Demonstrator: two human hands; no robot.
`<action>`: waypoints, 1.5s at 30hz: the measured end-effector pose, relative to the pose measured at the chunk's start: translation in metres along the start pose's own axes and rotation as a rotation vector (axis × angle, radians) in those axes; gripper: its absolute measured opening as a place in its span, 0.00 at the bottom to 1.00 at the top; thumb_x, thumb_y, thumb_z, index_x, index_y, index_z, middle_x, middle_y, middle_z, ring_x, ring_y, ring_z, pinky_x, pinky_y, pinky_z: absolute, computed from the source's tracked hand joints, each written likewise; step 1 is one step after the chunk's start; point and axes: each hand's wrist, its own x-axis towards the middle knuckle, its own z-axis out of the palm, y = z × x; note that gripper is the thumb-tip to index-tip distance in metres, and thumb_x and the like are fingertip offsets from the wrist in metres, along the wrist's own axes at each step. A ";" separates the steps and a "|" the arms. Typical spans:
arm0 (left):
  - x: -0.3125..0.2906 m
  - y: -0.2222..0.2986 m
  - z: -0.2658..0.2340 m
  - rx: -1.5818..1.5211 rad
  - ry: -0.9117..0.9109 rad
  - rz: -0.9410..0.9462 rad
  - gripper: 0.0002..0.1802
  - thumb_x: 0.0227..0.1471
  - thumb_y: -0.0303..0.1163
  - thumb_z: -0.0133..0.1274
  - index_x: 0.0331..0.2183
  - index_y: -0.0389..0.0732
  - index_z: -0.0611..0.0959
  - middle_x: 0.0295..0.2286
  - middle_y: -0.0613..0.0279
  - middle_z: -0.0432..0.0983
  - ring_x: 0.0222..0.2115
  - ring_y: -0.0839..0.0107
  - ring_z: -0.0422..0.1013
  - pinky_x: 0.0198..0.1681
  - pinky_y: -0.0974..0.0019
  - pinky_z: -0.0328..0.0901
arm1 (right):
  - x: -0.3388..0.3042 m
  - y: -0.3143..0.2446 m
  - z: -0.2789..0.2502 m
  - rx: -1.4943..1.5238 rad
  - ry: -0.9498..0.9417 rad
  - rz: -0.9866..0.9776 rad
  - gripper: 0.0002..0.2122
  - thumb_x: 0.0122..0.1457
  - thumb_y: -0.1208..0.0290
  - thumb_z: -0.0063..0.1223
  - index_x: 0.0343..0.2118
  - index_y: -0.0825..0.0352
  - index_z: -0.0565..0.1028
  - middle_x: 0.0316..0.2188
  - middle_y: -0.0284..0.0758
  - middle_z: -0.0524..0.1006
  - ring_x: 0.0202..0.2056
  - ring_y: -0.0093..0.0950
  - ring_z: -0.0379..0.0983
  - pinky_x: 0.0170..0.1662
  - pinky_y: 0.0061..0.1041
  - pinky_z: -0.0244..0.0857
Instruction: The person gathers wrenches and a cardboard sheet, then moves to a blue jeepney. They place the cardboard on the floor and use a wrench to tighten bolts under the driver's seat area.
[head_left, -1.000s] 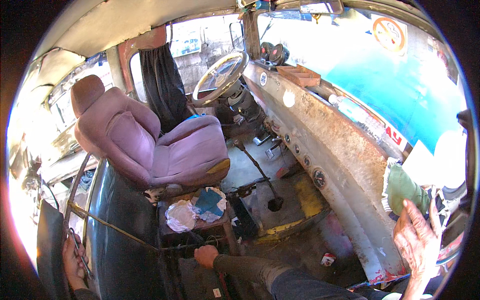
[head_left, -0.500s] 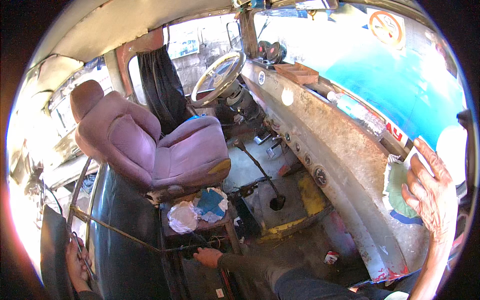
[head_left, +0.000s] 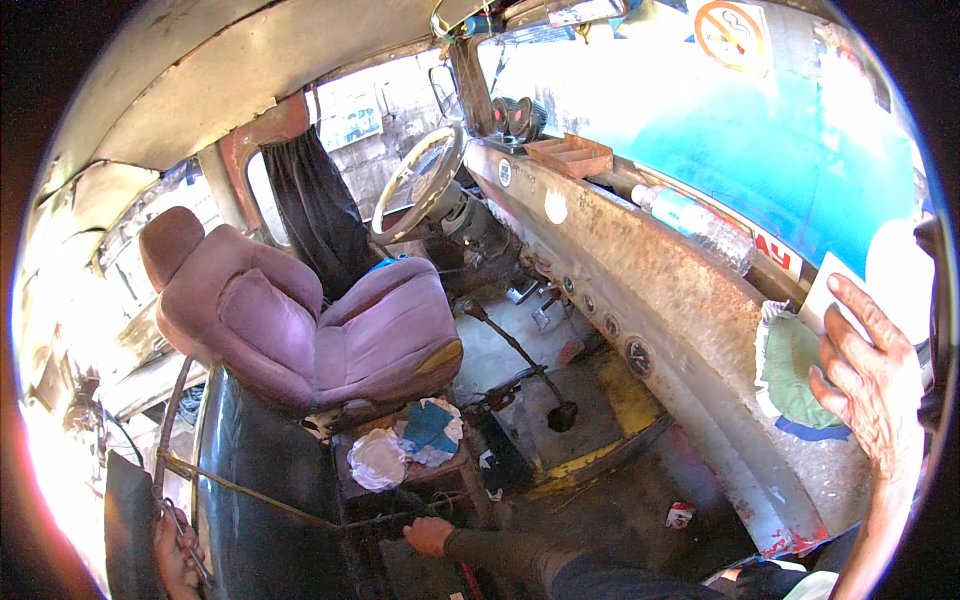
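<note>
My left hand (head_left: 176,553), at the lower left beside a dark padded post, is closed around a slim metal tool (head_left: 203,572); its exact kind is unclear. My right hand (head_left: 428,537), in a dark sleeve, is closed low in the middle, against a dark metal frame (head_left: 345,524) in front of the seat. Anything inside that fist is hidden. Just above it lie a crumpled white cloth (head_left: 378,460) and a blue-and-white cloth (head_left: 430,432) on a brown ledge. A yellowish rope (head_left: 250,492) runs from an upright bar on the left to this frame.
Another person's bare hand (head_left: 870,370) rests by a green cloth (head_left: 795,365) on the worn dashboard (head_left: 640,265). A mauve driver's seat (head_left: 330,330), steering wheel (head_left: 418,185) and gear lever (head_left: 515,345) stand beyond. A plastic bottle (head_left: 695,222) lies below the windscreen.
My view has shifted, so the cab sits a little differently in the picture. Both my hands stay at nearly the same places, the left one with the metal tool.
</note>
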 end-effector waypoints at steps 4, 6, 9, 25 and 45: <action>0.004 -0.007 0.001 -0.047 0.109 -0.011 0.16 0.62 0.52 0.50 0.37 0.50 0.75 0.14 0.73 0.62 0.07 0.83 0.50 0.06 0.78 0.47 | 0.000 0.000 -0.003 0.034 0.019 -0.022 0.13 0.65 0.67 0.43 0.42 0.73 0.73 0.32 0.51 0.76 0.35 0.49 0.78 0.31 0.45 0.74; 0.005 -0.010 -0.001 -0.056 0.120 0.021 0.17 0.62 0.53 0.50 0.37 0.50 0.75 0.13 0.73 0.61 0.07 0.83 0.50 0.06 0.78 0.47 | 0.003 0.003 0.002 0.061 0.050 -0.007 0.13 0.64 0.67 0.44 0.41 0.73 0.73 0.31 0.50 0.77 0.34 0.48 0.79 0.31 0.44 0.74; 0.004 -0.010 -0.003 -0.051 0.083 0.038 0.17 0.61 0.53 0.51 0.37 0.50 0.75 0.14 0.73 0.63 0.07 0.84 0.53 0.07 0.78 0.48 | 0.010 0.016 0.020 0.082 0.071 0.030 0.12 0.62 0.67 0.46 0.40 0.71 0.74 0.31 0.49 0.77 0.34 0.47 0.79 0.31 0.44 0.74; 0.033 0.023 0.078 0.135 0.084 -0.083 0.17 0.62 0.52 0.51 0.42 0.51 0.76 0.21 0.76 0.69 0.13 0.86 0.59 0.13 0.80 0.52 | 0.103 0.088 0.134 0.076 -0.062 -0.307 0.17 0.64 0.58 0.41 0.39 0.65 0.78 0.37 0.45 0.77 0.39 0.43 0.75 0.40 0.46 0.69; 0.038 0.034 0.120 0.197 0.117 -0.097 0.18 0.62 0.50 0.51 0.47 0.50 0.76 0.28 0.79 0.71 0.17 0.88 0.61 0.17 0.80 0.55 | 0.076 0.041 0.082 0.255 -0.065 0.034 0.18 0.66 0.58 0.40 0.37 0.66 0.80 0.36 0.43 0.78 0.38 0.42 0.75 0.40 0.47 0.71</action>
